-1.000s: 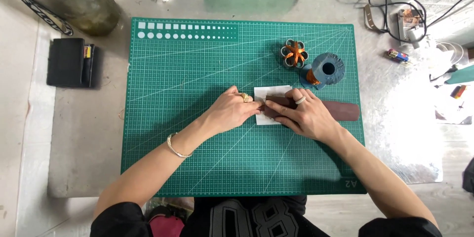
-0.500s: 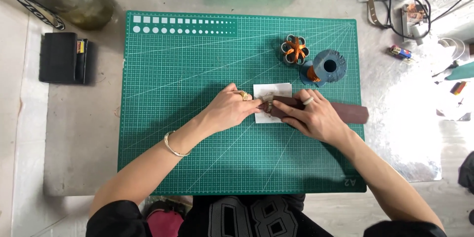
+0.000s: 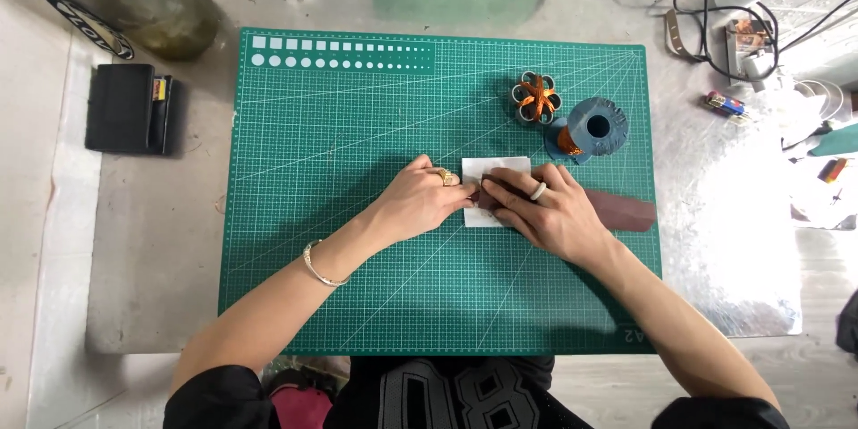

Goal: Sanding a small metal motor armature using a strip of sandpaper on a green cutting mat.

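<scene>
Flat on the green cutting mat [image 3: 357, 286], a brown leather strip [image 3: 617, 210] lies across a white paper square [image 3: 494, 167]. Right hand [image 3: 554, 214] presses it down, grip closed over it; left hand [image 3: 420, 201] pinches its end. Beyond the right hand stands a blue spool [image 3: 597, 128], with an orange-centred clip cluster [image 3: 534, 98] beside that.

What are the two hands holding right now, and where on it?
Both press on the brown strip over white paper: right hand flat on its left part, left hand at its left end.
</scene>
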